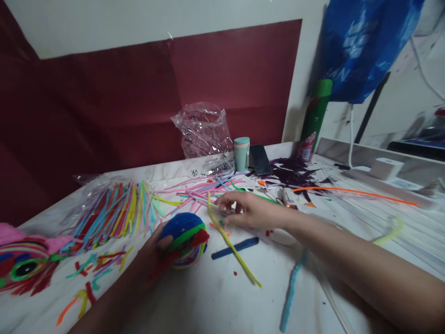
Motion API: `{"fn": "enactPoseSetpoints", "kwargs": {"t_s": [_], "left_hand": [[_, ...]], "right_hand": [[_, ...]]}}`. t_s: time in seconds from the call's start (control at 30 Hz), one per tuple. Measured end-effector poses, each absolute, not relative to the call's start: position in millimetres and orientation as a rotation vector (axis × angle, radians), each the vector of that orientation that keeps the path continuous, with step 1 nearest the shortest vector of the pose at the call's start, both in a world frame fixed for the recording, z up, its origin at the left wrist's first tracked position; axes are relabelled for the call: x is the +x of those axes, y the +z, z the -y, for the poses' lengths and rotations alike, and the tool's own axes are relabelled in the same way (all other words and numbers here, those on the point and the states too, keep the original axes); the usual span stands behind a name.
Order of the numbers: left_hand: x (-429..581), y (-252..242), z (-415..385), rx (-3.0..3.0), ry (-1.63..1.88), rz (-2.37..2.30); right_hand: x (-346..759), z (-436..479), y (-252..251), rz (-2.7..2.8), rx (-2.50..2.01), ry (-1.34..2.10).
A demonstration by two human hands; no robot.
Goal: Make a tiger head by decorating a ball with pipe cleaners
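Note:
My left hand is wrapped round a ball covered in blue, green, red and other coloured pipe cleaners. Loose red strands hang by its side. Over the middle of the table, my right hand has its fingers curled but apart, with nothing visible between them. Beside its fingertips a yellow pipe cleaner crosses over a dark blue pen-like stick. Just beyond this hand lie scattered pink pipe cleaners.
At left are a bundle of coloured pipe cleaners, cut pieces and a fish-like craft. A mint cup, phone and green spray can stand at the back. An orange pipe cleaner lies right.

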State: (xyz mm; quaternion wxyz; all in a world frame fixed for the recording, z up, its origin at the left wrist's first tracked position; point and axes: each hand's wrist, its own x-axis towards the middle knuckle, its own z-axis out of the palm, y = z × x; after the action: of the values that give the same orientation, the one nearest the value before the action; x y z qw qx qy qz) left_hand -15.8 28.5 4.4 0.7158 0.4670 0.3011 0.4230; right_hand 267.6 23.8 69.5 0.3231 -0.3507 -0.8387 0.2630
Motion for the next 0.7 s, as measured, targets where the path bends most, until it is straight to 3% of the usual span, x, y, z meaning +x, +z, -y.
{"fn": "enactPoseSetpoints", "kwargs": {"t_s": [0.33,0.53,0.7], "left_hand": [[-6.7,5.4,-13.1,1.207,1.101,-0.782],[-13.7,-4.4,-16.2,1.738,1.015,-0.945],[-13.8,-2.5,-13.3,2.328,1.152,-1.188]], "right_hand": [[236.3,-19.6,2.4,2.225,-0.858,0.609],[232.6,-21.1,4.7,2.189,-0.935,0.627],[227.1,-15.0,14.4,2.255,-0.852,0.614]]}}
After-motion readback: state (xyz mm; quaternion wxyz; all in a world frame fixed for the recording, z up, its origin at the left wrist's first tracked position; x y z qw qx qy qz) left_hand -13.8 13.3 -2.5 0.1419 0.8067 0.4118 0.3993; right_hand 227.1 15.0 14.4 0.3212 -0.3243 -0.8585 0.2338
